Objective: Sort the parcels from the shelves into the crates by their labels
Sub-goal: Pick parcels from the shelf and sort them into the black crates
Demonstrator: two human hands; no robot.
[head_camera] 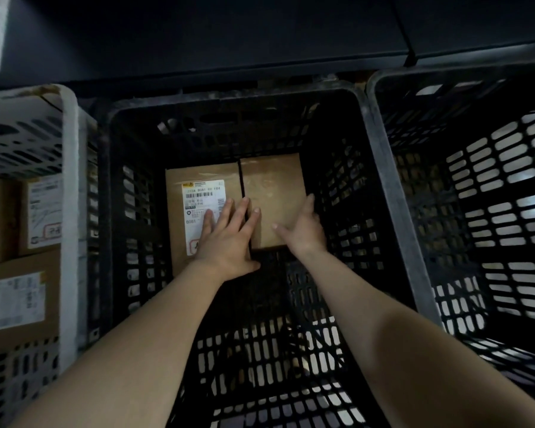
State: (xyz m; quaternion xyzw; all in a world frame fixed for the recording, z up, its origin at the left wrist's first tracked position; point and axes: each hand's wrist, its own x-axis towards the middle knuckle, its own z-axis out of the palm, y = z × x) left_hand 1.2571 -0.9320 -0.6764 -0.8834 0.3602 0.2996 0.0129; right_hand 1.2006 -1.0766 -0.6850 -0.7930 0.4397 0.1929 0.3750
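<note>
Looking straight down, we have both bare arms in shot: the left forearm comes up from the bottom left, the right forearm from the bottom right. Both slope down into the black middle crate, and the elbows are cut off by the frame edge.

Now the left hand: palm down, fingers straight and fanned apart, lying flat on the labelled parcel at the crate floor. Nothing is gripped, it just rests on the cardboard. Its fingertips reach the dark seam between the boxes, and one lies across it. That hand covers the lower right of the white label, so we read a barcode and "B081" and little else. The fine print is too small for us.

Over to the right hand: fingers stretched forward, thumb thrown out wide to the left. It is laid open on the near right part of the plain parcel, clamped on nothing. Its outer fingers merge into the shadow, so we can't count them.

The two parcels sit side by side on the far half of the crate floor.

On our left, a pale crate holds several labelled boxes, cut off at the frame edge. On our right, a grey-rimmed crate shows only slotted walls, and its floor is lost in the dark.
</note>
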